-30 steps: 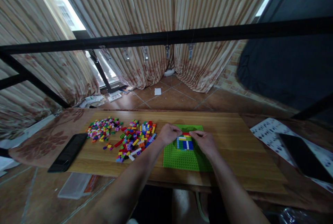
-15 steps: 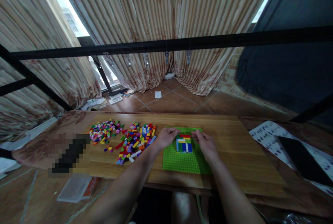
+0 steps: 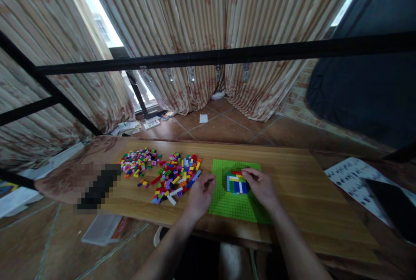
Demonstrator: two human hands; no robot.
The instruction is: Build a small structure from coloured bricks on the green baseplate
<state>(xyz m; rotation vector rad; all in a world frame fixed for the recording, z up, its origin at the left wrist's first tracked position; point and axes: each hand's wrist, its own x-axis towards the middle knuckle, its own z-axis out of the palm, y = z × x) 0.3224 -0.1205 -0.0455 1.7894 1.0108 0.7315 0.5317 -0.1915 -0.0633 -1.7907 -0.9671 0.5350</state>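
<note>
A green studded baseplate (image 3: 221,206) lies on the wooden table, partly covered by my right hand. On its upper middle stands a small structure of toy building bricks (image 3: 236,184) in blue, white, yellow and green. A red brick (image 3: 236,172) sits along its far edge. My right hand (image 3: 261,187) pinches at the right end of that red brick with thumb and index finger. Over the baseplate's left edge, my left hand (image 3: 199,195) is loosely curled, apart from the structure. A gap shows between its thumb and fingers, with no brick visible in it.
Loose larger bricks (image 3: 177,180) are spread left of the baseplate, with a pile of smaller ones (image 3: 138,161) beyond. A dark phone-like slab (image 3: 390,206) rests on a printed sheet (image 3: 346,178) at right. A black metal bar (image 3: 201,60) crosses above the table's far side.
My left hand has drawn back from the structure toward the near left. My right hand has come onto the red brick. The whole view has shifted slightly.
</note>
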